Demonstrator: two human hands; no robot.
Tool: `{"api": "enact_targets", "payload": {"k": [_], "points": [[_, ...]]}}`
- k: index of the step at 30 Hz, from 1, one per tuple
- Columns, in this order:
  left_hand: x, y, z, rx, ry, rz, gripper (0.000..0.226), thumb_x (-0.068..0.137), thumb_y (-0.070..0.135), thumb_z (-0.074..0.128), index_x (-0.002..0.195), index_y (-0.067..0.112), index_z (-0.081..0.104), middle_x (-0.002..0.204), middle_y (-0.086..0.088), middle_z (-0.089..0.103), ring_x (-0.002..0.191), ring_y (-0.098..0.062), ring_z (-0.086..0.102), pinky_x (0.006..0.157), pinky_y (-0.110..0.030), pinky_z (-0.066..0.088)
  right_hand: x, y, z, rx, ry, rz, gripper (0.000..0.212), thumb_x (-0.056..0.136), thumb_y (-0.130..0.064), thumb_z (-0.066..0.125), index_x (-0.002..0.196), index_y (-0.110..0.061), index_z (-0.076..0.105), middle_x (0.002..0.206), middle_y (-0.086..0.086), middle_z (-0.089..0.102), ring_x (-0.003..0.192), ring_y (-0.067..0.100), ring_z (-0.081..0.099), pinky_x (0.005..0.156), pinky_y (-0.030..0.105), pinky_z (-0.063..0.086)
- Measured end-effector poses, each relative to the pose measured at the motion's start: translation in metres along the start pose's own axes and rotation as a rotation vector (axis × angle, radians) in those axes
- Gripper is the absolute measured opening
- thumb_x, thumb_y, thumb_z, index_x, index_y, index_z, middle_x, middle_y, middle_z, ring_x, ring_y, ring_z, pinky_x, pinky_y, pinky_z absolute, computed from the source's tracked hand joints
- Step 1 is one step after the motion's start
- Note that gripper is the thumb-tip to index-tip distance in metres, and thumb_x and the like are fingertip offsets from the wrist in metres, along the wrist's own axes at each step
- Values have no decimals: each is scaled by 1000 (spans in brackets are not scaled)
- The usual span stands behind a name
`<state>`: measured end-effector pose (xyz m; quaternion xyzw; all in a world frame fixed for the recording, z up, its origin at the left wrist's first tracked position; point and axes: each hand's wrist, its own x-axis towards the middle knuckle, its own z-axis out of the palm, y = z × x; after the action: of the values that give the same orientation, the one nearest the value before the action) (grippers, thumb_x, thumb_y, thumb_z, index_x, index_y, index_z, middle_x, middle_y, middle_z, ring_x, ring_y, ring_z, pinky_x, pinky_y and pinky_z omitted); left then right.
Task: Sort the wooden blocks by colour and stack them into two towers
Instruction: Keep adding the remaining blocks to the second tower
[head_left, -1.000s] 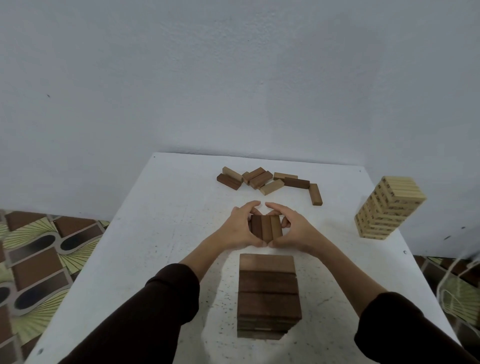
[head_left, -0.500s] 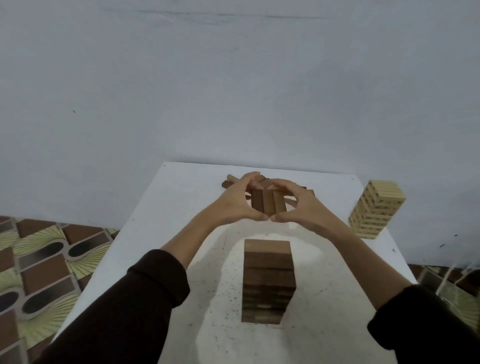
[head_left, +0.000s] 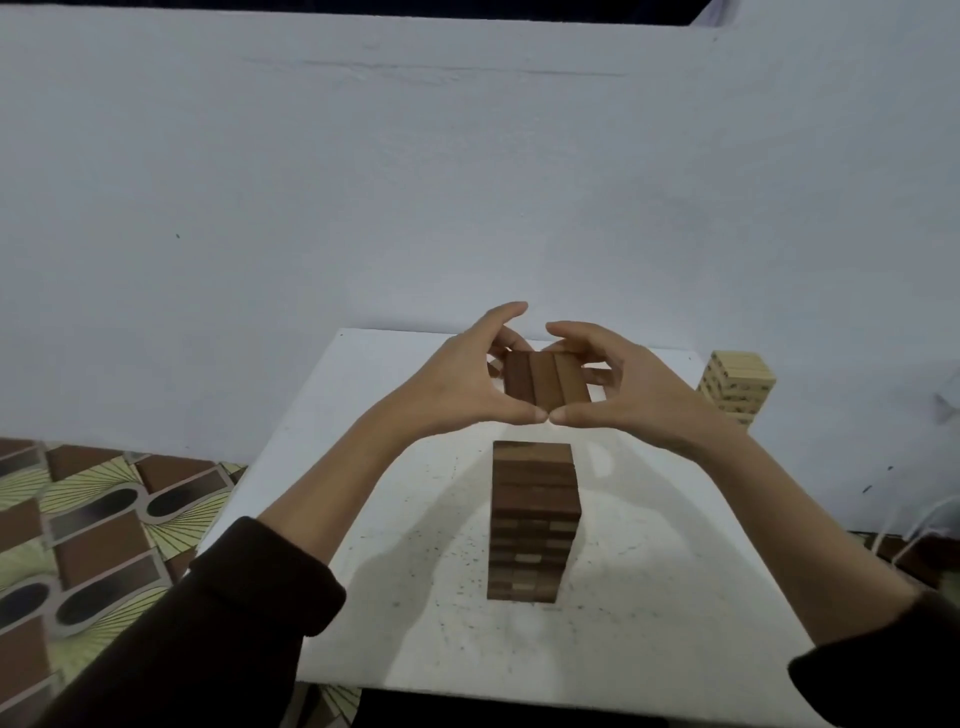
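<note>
Floor (head_left: 104, 519): patterned tiles, seen at the left beside the surface (head_left: 415, 571).

Left hand (head_left: 467, 384): raised above the middle of the surface. Its fingers are curled round the left side of the blocks (head_left: 545, 379), and its thumb tip meets the other thumb just under their near end.

Blocks: three brown ones, pressed side by side in a flat row. They are held in the air between both hands, above the dark tower and a little toward the far edge.

Dark tower (head_left: 535, 519): stands upright in the middle of the surface, nearer the near edge. It has many layers and its top is free; nothing touches it.

Right hand (head_left: 628, 395): mirrors the left one and grips the right side of the same row, fingers curled behind and thumb in front.

Light tower (head_left: 735, 384): stands at the right edge, near the far right corner, well apart from the hands. It looks tall and tidy.

Progress: I judge the task is far along, because both colours already stand as towers. The held row is not yet placed; it seems meant as the next layer on the dark tower.

Left to do: lower the row squarely on top. Whether loose blocks remain at the far edge I cannot tell, as the hands hide that part.
</note>
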<state>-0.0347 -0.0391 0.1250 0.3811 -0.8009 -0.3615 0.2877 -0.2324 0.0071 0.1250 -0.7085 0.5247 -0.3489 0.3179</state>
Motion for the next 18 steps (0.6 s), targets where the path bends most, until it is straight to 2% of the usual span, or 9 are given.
{"api": "enact_targets", "payload": {"k": [2, 4, 5, 8, 11, 18], "points": [[-10, 3, 2, 15, -8, 1, 96, 68, 23, 85, 145, 31, 27, 107, 24, 50, 99, 4, 52, 79, -3, 41, -9, -4, 2, -27, -17, 3, 74, 70, -19, 82, 132, -33, 44, 117, -20, 56, 109, -7, 53, 98, 12, 40], [-20, 4, 6, 24, -18, 12, 98, 67, 24, 85, 145, 30, 27, 108, 27, 49, 104, 2, 51, 86, -9, 42, -18, -6, 6, -64, -26, -6, 74, 70, -22, 81, 132, -35, 43, 116, -28, 52, 105, -16, 49, 86, 0, 37], [-23, 4, 8, 30, -24, 16, 99, 67, 25, 85, 145, 31, 27, 109, 27, 49, 108, -1, 50, 90, -14, 42, -22, -5, 8, -77, -29, -8, 74, 71, -23, 81, 132, -36, 42, 117, -30, 51, 106, -16, 48, 86, 1, 37], [-33, 1, 14, 34, -45, 18, 99, 67, 24, 85, 146, 30, 26, 117, 20, 50, 115, -8, 47, 95, -21, 42, -32, -2, 13, -81, -32, -8, 71, 71, -23, 81, 128, -42, 43, 124, -26, 50, 115, -9, 47, 97, 16, 37], [-38, -1, 19, 29, -60, 11, 99, 68, 23, 85, 147, 28, 25, 126, 12, 47, 115, -6, 47, 94, -16, 40, -38, 1, 16, -93, -45, -10, 73, 71, -23, 81, 131, -42, 42, 129, -23, 48, 119, -7, 44, 104, 22, 34], [-42, -3, 24, 31, -92, 13, 95, 70, 21, 83, 146, 26, 27, 122, 9, 47, 111, -4, 48, 87, -6, 36, -44, 2, 21, -110, -57, 12, 77, 72, -21, 81, 136, -36, 40, 126, -26, 46, 118, -10, 43, 106, 24, 32]]}}
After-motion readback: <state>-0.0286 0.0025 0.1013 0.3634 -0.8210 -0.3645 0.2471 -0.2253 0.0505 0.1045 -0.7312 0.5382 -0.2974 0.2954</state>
